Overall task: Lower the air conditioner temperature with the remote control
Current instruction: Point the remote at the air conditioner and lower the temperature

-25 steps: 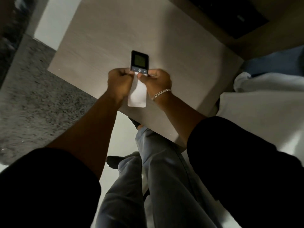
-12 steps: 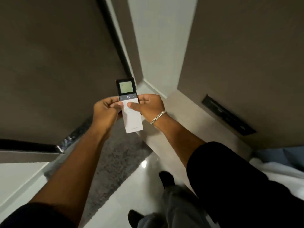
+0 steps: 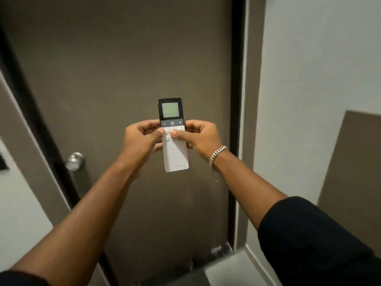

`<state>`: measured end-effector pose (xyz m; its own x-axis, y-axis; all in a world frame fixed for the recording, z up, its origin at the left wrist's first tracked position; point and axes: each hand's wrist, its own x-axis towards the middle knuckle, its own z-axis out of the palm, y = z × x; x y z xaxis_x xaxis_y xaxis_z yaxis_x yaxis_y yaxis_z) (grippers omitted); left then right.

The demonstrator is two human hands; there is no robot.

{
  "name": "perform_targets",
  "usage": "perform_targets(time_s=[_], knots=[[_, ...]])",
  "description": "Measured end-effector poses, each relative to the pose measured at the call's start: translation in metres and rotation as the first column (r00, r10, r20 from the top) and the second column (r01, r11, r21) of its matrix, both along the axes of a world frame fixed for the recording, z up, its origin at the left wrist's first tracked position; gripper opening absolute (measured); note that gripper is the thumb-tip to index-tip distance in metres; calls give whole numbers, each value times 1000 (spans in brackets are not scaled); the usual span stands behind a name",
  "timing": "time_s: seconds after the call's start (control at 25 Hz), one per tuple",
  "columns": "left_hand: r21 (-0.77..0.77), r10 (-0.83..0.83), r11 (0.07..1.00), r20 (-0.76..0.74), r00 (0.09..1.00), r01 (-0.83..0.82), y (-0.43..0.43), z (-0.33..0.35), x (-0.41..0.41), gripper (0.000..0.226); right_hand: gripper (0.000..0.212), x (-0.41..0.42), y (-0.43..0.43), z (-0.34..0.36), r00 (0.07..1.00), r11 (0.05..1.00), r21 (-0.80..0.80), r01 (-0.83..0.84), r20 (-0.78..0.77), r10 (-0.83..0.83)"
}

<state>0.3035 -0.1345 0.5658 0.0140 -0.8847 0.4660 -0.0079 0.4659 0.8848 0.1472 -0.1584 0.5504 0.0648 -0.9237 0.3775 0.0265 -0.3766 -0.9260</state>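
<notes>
I hold a slim white remote control upright in front of me, its dark top carrying a lit grey-green screen and a strip with minus, power and plus keys. My left hand grips its left edge, thumb resting on the round buttons below the strip. My right hand, with a silver chain bracelet on the wrist, grips the right edge, thumb on the neighbouring buttons. No air conditioner is in view.
A dark brown door fills the background, with a black frame to its right and a metal knob at the left. A pale wall and a brown panel stand to the right.
My view has swung up from the table and floor to the door. Both hands kept the remote and raised it; the thumbs now rest on the round buttons below the strip.
</notes>
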Motion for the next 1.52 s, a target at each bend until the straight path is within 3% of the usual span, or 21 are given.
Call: perform_targets(time_s=[0.24,0.48,0.84,1.52], knots=[[-306,64,951,75,995,-38,51,163,46,21,39,47,21,164,988,943,-311,-122,49,144],[-492,111,869,82,991,-57,90,255,64,16,35,61,47,265,967,823,-527,-211,11,255],[-573,180,817,135,974,-72,113,294,65,14,31,58,71,299,946,751,-613,-244,22,325],[-572,179,817,127,976,-75,129,305,53,8,34,40,91,314,944,747,-605,-277,-26,328]])
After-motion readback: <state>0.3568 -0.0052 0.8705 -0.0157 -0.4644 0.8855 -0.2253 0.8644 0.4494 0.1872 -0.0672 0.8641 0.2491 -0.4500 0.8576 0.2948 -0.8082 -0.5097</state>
